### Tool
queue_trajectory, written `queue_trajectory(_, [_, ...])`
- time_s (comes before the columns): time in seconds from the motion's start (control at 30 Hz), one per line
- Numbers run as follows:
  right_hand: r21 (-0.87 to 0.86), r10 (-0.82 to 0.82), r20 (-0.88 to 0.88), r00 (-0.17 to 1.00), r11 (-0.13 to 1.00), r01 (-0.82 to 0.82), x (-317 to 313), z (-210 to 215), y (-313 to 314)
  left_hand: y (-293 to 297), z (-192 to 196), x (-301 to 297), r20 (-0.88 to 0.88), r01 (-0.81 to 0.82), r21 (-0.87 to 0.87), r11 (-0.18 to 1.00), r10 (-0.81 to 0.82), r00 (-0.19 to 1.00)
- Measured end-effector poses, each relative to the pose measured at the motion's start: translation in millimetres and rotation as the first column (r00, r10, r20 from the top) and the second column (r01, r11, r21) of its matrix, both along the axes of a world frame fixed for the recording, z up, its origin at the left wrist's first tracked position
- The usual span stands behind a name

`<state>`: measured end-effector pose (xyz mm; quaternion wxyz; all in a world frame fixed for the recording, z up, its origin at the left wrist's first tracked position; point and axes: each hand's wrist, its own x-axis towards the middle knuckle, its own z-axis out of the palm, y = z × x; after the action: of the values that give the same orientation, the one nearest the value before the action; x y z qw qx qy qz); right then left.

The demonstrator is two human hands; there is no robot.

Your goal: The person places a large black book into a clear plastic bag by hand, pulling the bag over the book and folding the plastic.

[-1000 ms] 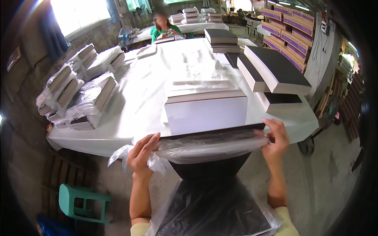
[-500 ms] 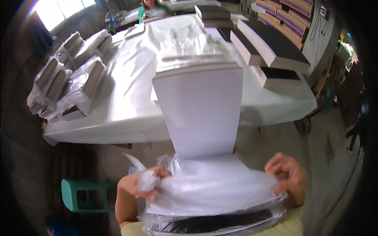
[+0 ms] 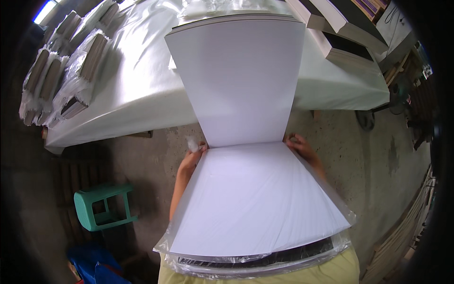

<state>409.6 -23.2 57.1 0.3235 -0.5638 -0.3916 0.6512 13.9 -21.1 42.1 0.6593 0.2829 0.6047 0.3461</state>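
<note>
A white sheet inside a clear plastic bag lies over my lap, with a dark panel showing through the bag near my body. Beyond it, a large white board with layered edges slopes from the table down to the far edge of the bagged sheet. At the left end of that seam, my left hand pinches the bag's edge, a small crumpled wad of clear plastic beside its fingers. My right hand grips the right end of the seam, fingers curled.
The table has a pale, shiny cover. Plastic-wrapped bundles stand on its left, thick dark-topped stacks on its right. A green stool and a blue bag are on the floor at left.
Both hands have moved away from my body to the seam by the board. The plastic, bunched before, now lies spread smooth over the white sheet. My view has tilted downward.
</note>
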Motion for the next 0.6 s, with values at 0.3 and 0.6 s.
queue_trajectory(0.3, [0.276,0.031,0.399,0.917,0.949,-0.152,-5,-17,20,23,-53,-2,-0.243,-0.076,0.248,0.966,0.138,0.960])
queue_trajectory(0.6, [0.458,0.140,0.315,0.939,0.844,-0.280,11,128,55,26,147,-66,-0.249,0.062,0.793,0.606,0.229,0.941])
